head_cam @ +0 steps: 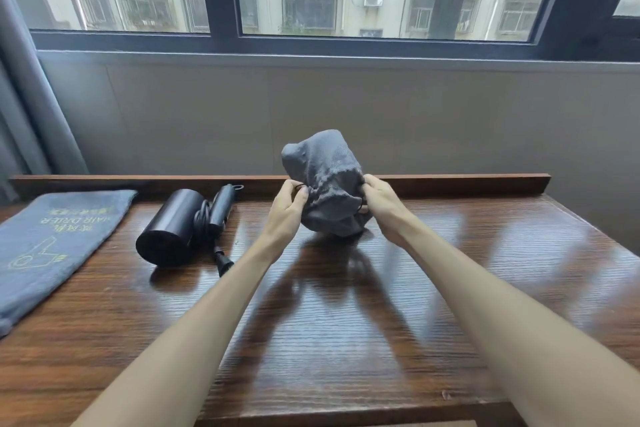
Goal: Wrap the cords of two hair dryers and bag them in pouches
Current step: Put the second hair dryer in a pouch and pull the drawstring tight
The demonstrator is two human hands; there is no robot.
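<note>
- Left hand (289,206) and right hand (379,206) each pinch a side of the bulging grey fabric drawstring pouch (327,180), fingers curled at its gathered mouth, held up near the back edge of the glossy dark wooden table (346,340).
- Black hair dryer (173,227) with wrapped black cord (207,222) lies bare, back left.
- Flat grey printed pouch (52,246) sits on the left edge.
</note>
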